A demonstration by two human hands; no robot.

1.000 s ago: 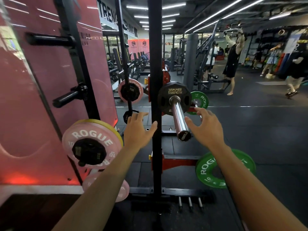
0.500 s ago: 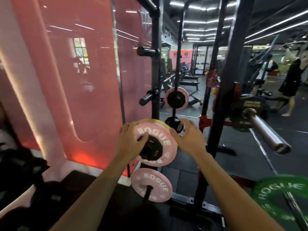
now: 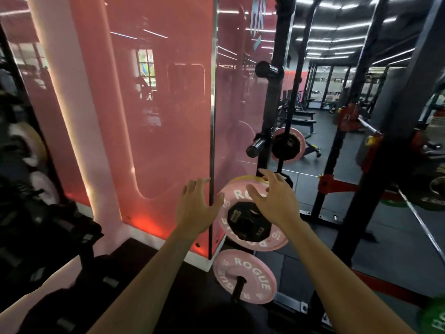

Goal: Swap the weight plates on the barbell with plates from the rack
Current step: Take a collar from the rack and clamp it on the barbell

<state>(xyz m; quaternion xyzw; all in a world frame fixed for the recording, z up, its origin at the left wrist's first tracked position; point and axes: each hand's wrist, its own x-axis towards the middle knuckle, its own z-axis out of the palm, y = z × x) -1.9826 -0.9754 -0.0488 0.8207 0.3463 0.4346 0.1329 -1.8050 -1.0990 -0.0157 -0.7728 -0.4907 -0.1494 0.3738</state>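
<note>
The person stands facing the plate rack (image 3: 271,121); both bare arms are stretched toward its storage pegs. The left hand (image 3: 192,208) is spread wide, fingers (image 3: 197,184) straight and apart, holding nothing; it sits just left of the pink ROGUE plate (image 3: 277,239), whether touching the rim cannot be told. The right hand (image 3: 274,203) hovers in front of the upper part of that plate, fingers splayed and lightly bent, gripping nothing. A small black plate (image 3: 245,222) sits on the same peg in front of the pink one; a yellow plate edge (image 3: 245,179) shows behind it. A second pink plate (image 3: 250,271) hangs on the peg below; a third (image 3: 289,145) sits higher on a farther upright. A green plate (image 3: 433,319) lies at the lower right corner; a pink wall panel (image 3: 156,104) stands beside the rack.
</note>
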